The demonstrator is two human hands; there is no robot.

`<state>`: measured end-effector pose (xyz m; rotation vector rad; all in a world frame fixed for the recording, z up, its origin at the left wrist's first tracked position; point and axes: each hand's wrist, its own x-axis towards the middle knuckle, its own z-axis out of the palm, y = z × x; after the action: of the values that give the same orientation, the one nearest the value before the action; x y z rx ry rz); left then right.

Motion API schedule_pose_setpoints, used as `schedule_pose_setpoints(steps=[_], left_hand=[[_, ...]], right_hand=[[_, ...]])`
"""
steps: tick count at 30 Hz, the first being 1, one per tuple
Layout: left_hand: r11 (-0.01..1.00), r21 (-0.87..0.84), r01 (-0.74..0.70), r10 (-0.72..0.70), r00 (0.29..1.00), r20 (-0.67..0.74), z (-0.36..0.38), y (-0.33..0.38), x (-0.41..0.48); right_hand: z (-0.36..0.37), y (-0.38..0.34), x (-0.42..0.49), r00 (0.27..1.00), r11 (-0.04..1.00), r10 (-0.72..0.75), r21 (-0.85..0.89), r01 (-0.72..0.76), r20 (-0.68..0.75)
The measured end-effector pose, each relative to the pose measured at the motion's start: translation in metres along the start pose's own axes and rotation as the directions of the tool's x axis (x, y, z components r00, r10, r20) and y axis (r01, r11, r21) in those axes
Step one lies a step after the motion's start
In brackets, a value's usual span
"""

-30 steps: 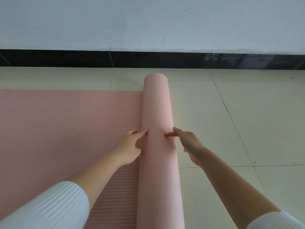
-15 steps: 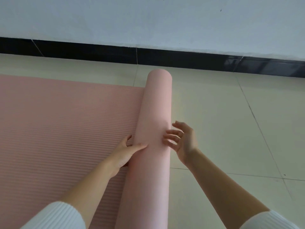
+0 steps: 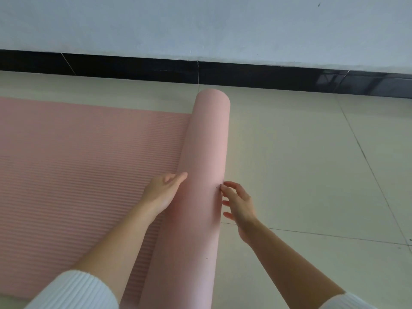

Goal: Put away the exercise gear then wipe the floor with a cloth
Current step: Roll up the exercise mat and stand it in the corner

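Soft, even daylight, fairly bright. Faint shadow under the rolled mat (image 3: 207, 175). Glare on black skirting (image 3: 356, 83) at 2 o'clock. Wide-angle bending at edges. Slightly soft focus overall.

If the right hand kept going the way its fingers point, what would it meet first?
The right hand points left at the rolled part of the pink mat; its fingertips look already at the roll's side, so it would press into that first.
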<state>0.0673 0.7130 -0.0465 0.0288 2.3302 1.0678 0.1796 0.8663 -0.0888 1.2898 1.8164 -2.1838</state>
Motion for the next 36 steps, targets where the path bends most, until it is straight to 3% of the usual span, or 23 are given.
schedule_pose_setpoints(steps=[4, 7, 11, 18, 27, 36], left_hand=[[1.000, -0.006, 0.018, -0.017, 0.983, 0.183, -0.005, -0.006, -0.009], [0.996, -0.089, 0.010, 0.012, 0.970, 0.241, -0.008, -0.010, -0.009], [0.988, -0.152, 0.005, 0.034, 0.967, 0.252, -0.001, -0.008, -0.010], [0.982, -0.187, 0.015, 0.062, 0.915, 0.398, 0.045, 0.011, -0.021], [0.978, -0.194, 0.075, 0.069, 0.764, 0.642, 0.141, 0.054, -0.039], [0.972, -0.232, 0.036, 0.144, 0.688, 0.711, 0.230, 0.090, -0.069]], right_hand=[[0.008, 0.007, 0.000, 0.977, 0.978, 0.144, 0.128, -0.165, 0.159], [0.015, 0.003, -0.001, 0.968, 0.978, 0.135, 0.129, -0.165, 0.212], [0.004, -0.001, 0.001, 0.974, 0.985, 0.134, 0.085, -0.151, 0.180], [-0.058, -0.013, -0.011, 0.991, 0.993, 0.120, 0.001, -0.120, 0.062], [-0.168, -0.028, -0.026, 0.985, 0.988, 0.111, -0.088, -0.123, -0.134], [-0.258, -0.028, -0.036, 0.955, 0.978, 0.105, -0.148, -0.150, -0.276]])
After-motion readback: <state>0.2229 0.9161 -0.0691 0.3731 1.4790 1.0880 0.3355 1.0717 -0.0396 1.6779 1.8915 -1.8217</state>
